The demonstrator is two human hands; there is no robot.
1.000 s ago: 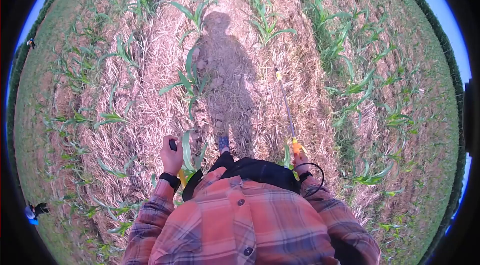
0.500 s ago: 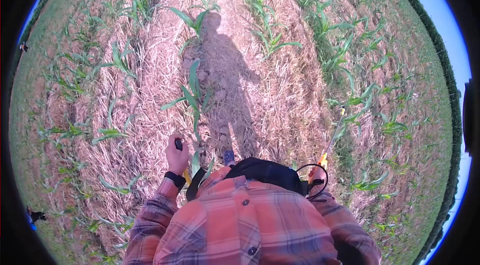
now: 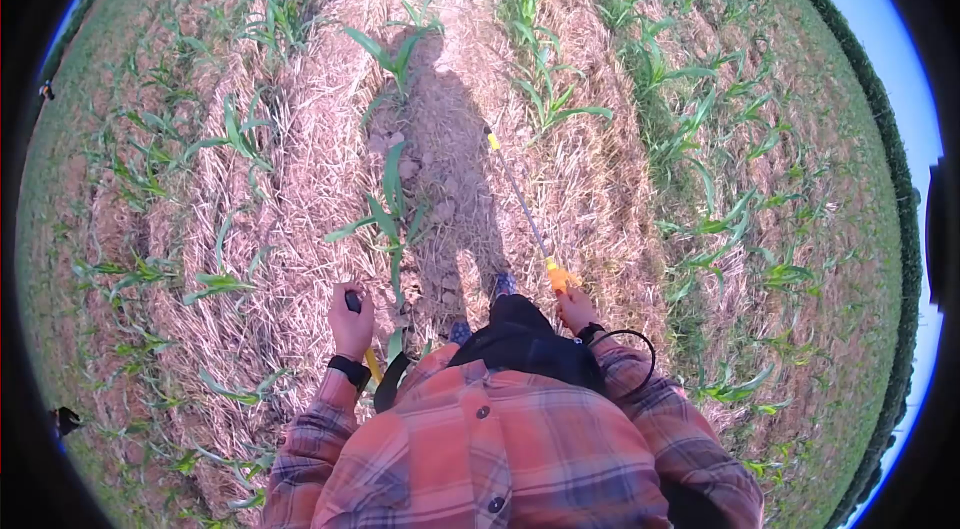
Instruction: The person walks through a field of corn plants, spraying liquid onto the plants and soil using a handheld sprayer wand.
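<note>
My left hand (image 3: 350, 327) is closed around the black grip of a pump lever (image 3: 353, 301), with a yellow bar (image 3: 373, 364) running back beside my body. In my right hand (image 3: 576, 310) is a sprayer wand (image 3: 521, 199), gripped by its orange handle (image 3: 559, 277). Its thin tube slants forward and to the left, ending in a yellow nozzle (image 3: 492, 141) above the straw at the edge of my shadow. A black hose (image 3: 645, 339) loops past my right wrist. Left of the wand stands a young corn plant (image 3: 388, 214).
Rows of young corn (image 3: 545, 99) run away ahead, with straw-covered soil (image 3: 320, 169) between them. My shoe (image 3: 504, 284) shows beneath my body. Small dark figures, perhaps people, are at the far left edge. A tree line (image 3: 870, 59) borders the field.
My right hand has swung the wand from the right side inward to the front, and its nozzle has moved left and farther forward. My right shoe has come into view. The left hand stays on the lever.
</note>
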